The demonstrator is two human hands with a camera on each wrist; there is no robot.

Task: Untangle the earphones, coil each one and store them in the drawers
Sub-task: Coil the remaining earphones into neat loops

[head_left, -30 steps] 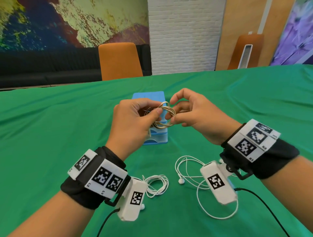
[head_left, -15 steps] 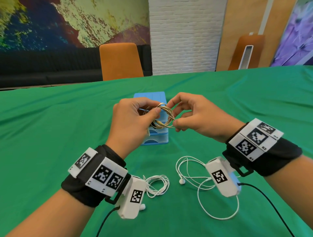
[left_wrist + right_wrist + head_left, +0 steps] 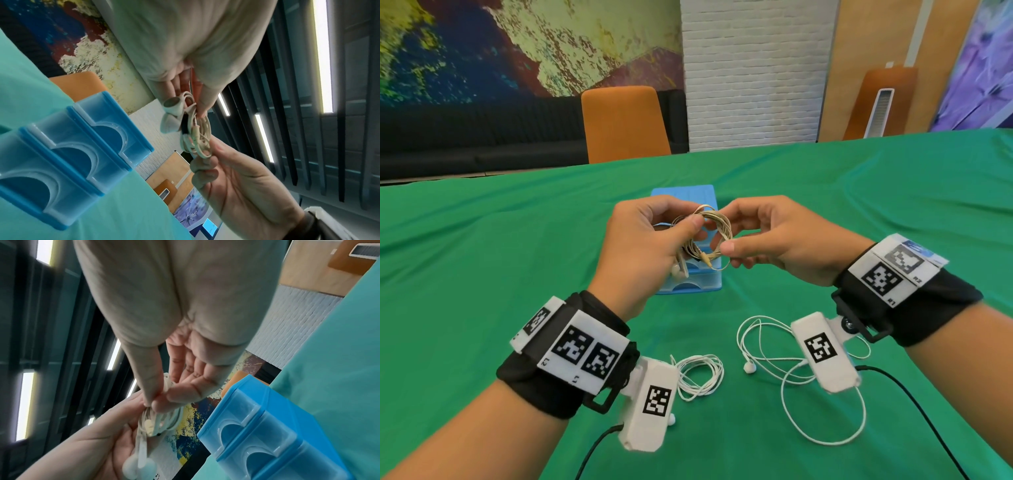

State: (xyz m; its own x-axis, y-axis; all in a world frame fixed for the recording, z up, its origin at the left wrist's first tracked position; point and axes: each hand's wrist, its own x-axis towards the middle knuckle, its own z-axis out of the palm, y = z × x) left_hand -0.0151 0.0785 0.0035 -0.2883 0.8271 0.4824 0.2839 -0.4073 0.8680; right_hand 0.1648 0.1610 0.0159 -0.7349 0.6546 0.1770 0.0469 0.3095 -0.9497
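Note:
A beige earphone coil [image 3: 717, 229] hangs in the air just above the blue drawer unit [image 3: 688, 286]. My left hand [image 3: 688, 222] pinches the coil's left side between thumb and fingers, and the two earbuds [image 3: 172, 107] dangle under that hand. My right hand [image 3: 722, 236] pinches the cable at the coil's right side, close to the plug. In the right wrist view the right hand [image 3: 156, 400] has thumb and forefinger closed on the cable of the coil [image 3: 164, 418]. The drawer unit [image 3: 72, 146] shows three shut fronts.
On the green tablecloth [image 3: 482, 274] lie a coiled white earphone [image 3: 700, 375] near my left wrist and a loose white earphone [image 3: 767, 356] under my right wrist. An orange chair [image 3: 625, 123] stands behind the table's far edge.
My right hand shifted from the coil's upper right to its lower right and now pinches the cable near the plug. The coil turned slightly, and the earbuds now hang below my left hand.

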